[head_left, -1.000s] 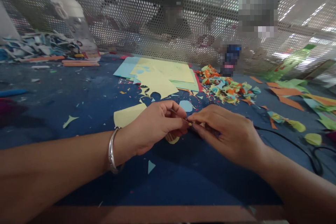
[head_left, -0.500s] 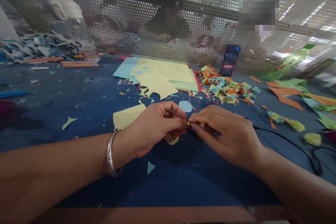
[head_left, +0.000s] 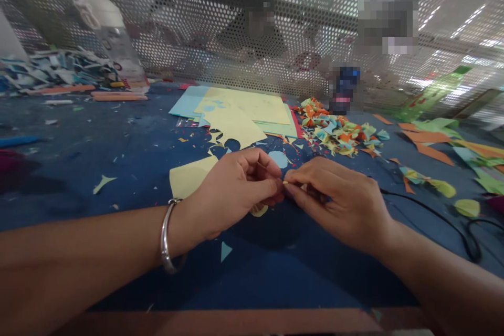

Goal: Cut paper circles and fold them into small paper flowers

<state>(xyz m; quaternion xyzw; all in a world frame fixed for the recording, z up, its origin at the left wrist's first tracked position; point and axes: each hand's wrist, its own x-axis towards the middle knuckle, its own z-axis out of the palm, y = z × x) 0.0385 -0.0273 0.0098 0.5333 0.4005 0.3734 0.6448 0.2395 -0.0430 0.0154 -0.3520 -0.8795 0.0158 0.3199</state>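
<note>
My left hand (head_left: 236, 181) and my right hand (head_left: 334, 199) meet fingertip to fingertip over the blue table. Between the right thumb and forefinger pokes out a tiny yellow piece of paper (head_left: 286, 182), its shape mostly hidden. The left thumb and fingers are pinched close beside it; whatever they hold is covered. Just below the left fingers shows part of a yellow paper disc (head_left: 260, 212). A yellow paper sheet (head_left: 191, 176) lies partly behind the left hand, and a light blue paper disc (head_left: 277, 159) lies beyond the fingertips.
Beyond the hands lie stacked sheets (head_left: 252, 107), the top one with round cut-outs. To their right is a heap of small folded paper pieces (head_left: 342, 134). A black cable (head_left: 437, 212) curves at right. A bottle (head_left: 122, 47) stands at back left before a perforated metal screen (head_left: 189, 16).
The fingertips have shifted very slightly, and the tiny yellow piece now sits a little higher and nearer the right fingers. My left wrist has dipped a little.
</note>
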